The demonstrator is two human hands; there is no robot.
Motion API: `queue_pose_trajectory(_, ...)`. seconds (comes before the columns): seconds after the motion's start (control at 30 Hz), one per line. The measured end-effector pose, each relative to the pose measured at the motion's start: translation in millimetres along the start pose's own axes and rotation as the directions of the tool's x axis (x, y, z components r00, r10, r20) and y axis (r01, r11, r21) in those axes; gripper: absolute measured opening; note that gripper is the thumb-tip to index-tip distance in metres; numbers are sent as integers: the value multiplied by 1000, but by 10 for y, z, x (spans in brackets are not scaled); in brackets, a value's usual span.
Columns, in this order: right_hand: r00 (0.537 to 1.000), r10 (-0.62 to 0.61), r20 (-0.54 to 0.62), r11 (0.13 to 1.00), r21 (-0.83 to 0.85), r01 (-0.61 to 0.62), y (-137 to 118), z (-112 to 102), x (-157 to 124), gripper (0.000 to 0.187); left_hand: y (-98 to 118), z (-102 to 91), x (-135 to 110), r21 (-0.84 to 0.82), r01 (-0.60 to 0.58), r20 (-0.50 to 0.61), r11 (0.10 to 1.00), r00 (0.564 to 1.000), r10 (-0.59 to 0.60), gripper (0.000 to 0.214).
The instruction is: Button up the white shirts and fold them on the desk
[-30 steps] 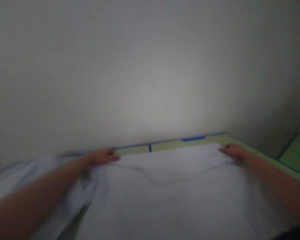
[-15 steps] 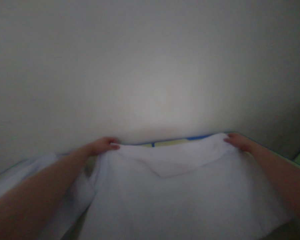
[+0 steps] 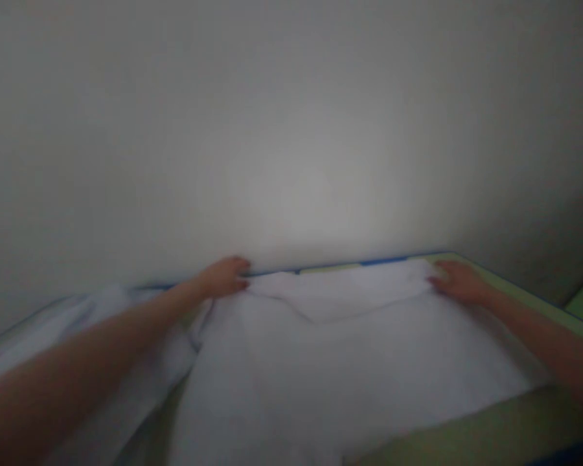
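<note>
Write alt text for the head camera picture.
A left hand and a right hand touch the two far corners of a white cloth spread on a green table with a blue edge, against a plain pale wall. The picture is blurred, so their grip cannot be told.

The far edge of the white cloth [image 3: 330, 362], raised half a second ago, now lies lower and flatter against the tabletop [image 3: 466, 427]. The left hand [image 3: 226, 277] has slid farther along that edge towards the middle, and the right hand [image 3: 454, 283] has dropped slightly. A bare green strip of tabletop has come into view at the near right.
</note>
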State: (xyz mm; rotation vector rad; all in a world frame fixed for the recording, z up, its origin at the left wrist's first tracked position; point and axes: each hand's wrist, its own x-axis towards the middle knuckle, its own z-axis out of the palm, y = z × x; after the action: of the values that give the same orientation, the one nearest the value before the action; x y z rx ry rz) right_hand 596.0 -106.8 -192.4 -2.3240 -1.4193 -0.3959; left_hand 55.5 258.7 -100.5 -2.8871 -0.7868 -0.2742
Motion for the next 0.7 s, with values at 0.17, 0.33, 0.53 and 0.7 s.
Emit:
queue_pose_trajectory(0.17, 897, -411, 165, 911, 107, 398, -379, -407, -851, 70, 853, -558, -825, -150, -312, 218, 938, 915, 339, 52)
queue_pose_trajectory(0.33, 762, -540, 358, 841, 246, 481, -539, -722, -1595, 83, 1377, -731, -1731, -335, -363, 359, 870, 804, 474, 83)
queue_pose_trajectory(0.53, 838, -443, 320, 896, 192, 400, -227, -764, -1829, 71, 1521, -432, -2379, -302, -307, 339, 902, 850, 403, 107)
queue_pose_trajectory(0.7, 886, -383, 263, 918, 1, 397, 157, -635, -1831, 43, 1740, -308, -2622, -265, -289, 247, 920, 902, 355, 79)
